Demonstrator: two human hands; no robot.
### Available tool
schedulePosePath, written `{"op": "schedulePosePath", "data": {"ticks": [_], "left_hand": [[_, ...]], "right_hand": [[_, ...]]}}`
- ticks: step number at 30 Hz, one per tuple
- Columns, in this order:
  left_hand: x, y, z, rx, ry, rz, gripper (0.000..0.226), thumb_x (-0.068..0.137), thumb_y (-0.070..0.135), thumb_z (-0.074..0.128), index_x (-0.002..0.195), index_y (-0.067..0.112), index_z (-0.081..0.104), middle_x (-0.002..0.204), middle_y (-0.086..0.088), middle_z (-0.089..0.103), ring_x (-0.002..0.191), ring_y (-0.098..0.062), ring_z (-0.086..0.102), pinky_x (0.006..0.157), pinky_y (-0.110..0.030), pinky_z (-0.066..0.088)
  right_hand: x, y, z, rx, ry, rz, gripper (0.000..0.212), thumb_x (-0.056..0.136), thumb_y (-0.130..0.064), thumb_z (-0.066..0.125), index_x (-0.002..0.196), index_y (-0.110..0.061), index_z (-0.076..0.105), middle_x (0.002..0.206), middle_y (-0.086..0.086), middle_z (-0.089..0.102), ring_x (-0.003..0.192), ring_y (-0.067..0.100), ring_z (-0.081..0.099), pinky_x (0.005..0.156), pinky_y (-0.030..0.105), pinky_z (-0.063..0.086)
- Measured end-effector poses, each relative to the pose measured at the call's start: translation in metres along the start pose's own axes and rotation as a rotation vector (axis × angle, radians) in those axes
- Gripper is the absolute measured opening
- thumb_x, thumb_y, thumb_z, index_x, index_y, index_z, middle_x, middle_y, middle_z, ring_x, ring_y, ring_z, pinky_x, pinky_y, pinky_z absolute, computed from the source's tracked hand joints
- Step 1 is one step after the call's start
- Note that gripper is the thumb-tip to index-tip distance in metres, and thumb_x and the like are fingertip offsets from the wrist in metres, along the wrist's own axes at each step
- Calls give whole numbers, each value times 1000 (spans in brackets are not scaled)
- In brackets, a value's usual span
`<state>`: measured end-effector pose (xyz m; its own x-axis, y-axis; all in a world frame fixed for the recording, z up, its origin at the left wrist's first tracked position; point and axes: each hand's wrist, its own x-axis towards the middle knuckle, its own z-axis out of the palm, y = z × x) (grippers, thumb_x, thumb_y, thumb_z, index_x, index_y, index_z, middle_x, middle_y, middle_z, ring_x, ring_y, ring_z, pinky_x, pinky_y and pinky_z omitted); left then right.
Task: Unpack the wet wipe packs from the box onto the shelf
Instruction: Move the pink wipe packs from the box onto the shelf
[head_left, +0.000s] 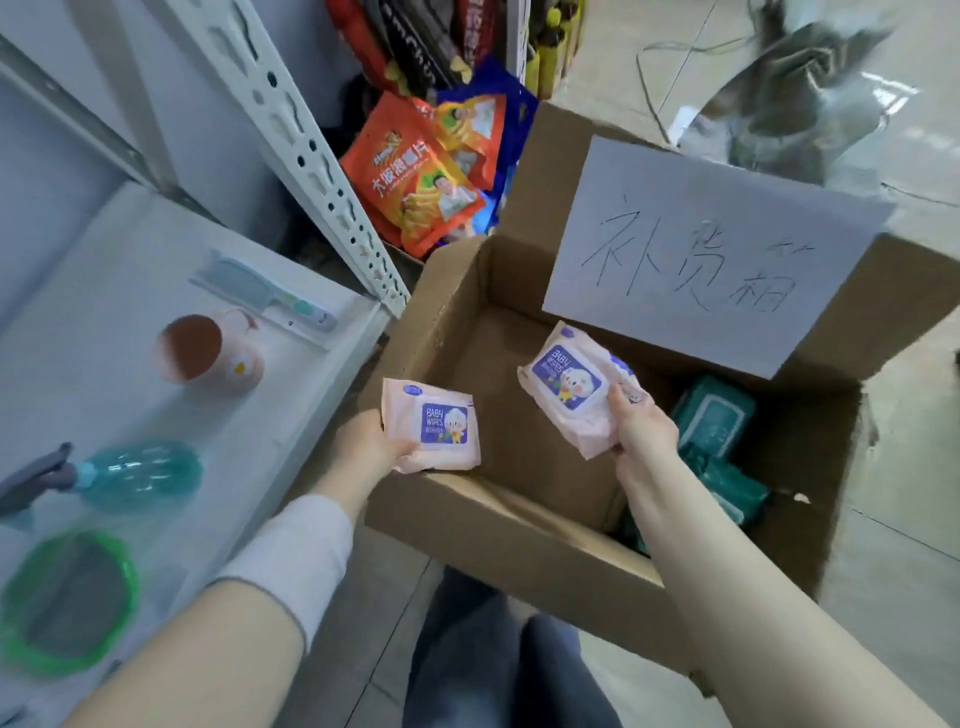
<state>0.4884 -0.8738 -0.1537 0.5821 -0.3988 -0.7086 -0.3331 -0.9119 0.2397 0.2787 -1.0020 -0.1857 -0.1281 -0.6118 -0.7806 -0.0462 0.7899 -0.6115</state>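
An open cardboard box (457, 312) stands on the floor beside a white shelf (104, 322). My left hand (366, 441) grips a pink baby wipes pack (434, 426) over the box's left wall, close to the shelf edge. My right hand (641, 431) holds a second pink baby wipes pack (569, 384) above the box's inside. Green wipe packs (714, 415) lie in the right part of the box.
On the shelf lie a comb (265, 296), a pink cup (208, 353), a teal spray bottle (130, 475) and a green round mirror (67, 603). A perforated shelf post (311, 156) rises by the box. Orange snack bags (415, 176) sit behind. A handwritten paper sign (701, 249) covers the box flap.
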Motion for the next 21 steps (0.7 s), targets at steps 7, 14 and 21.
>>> {"op": "schedulePosePath", "data": {"ticks": [7, 14, 21], "left_hand": [[42, -13, 15, -94, -12, -4, 42, 84, 21, 64, 123, 8, 57, 125, -15, 60, 112, -32, 57, 87, -32, 44], [57, -21, -3, -189, -61, -2, 44, 81, 18, 69, 121, 7, 57, 123, -14, 62, 110, -31, 59, 93, -39, 47], [78, -23, -7, -192, -48, -13, 45, 81, 18, 69, 122, 4, 55, 122, -16, 62, 107, -33, 59, 88, -39, 47]], "right_hand": [[10, 13, 0, -134, 12, 0, 18, 89, -26, 61, 101, -13, 63, 116, 16, 65, 104, 32, 64, 76, 35, 54], [-1, 14, 7, -91, 48, 81, 27, 86, -25, 66, 110, -13, 60, 109, 7, 68, 97, 25, 67, 72, 31, 55], [12, 7, 8, -121, -12, 59, 36, 87, -24, 65, 119, -8, 59, 111, 10, 68, 82, 19, 67, 48, 18, 51]]}}
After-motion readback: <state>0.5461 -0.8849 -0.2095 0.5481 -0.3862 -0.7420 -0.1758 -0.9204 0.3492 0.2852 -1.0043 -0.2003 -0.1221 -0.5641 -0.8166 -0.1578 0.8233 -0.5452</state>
